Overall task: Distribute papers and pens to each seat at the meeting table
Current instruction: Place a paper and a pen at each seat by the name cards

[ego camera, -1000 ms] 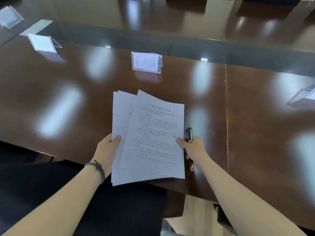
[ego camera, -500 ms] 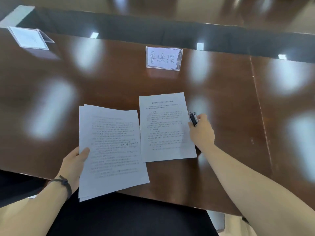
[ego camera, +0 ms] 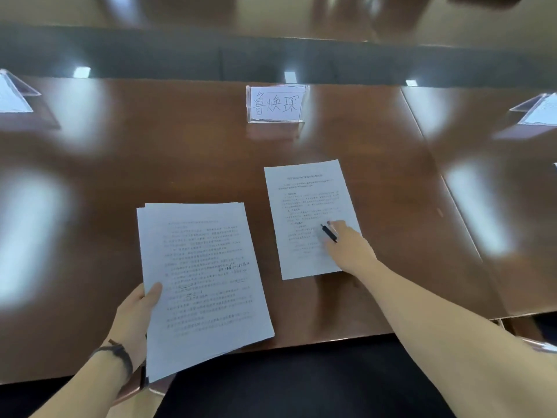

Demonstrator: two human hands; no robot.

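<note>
Below the name card point(ego camera: 276, 104), a single printed sheet point(ego camera: 304, 206) lies flat on the glossy dark-brown wooden table point(ego camera: 180, 164), its long edges running away from the viewer. On the sheet's lower right part rests the right hand point(ego camera: 346, 247), fingers curled around a slim black pen point(ego camera: 329, 233) that slants across the paper. Left of the sheet, apart from it, is a stack point(ego camera: 202, 282) of white printed pages, slightly fanned, its near corner overhanging the table edge; the left hand point(ego camera: 135, 315) pinches its left edge, thumb on top. A dark band point(ego camera: 116, 354) circles that wrist. The card is a clear acrylic holder with handwritten characters on white paper. Similar holders stand far left point(ego camera: 13, 95) and far right point(ego camera: 539, 111) of it.
</note>
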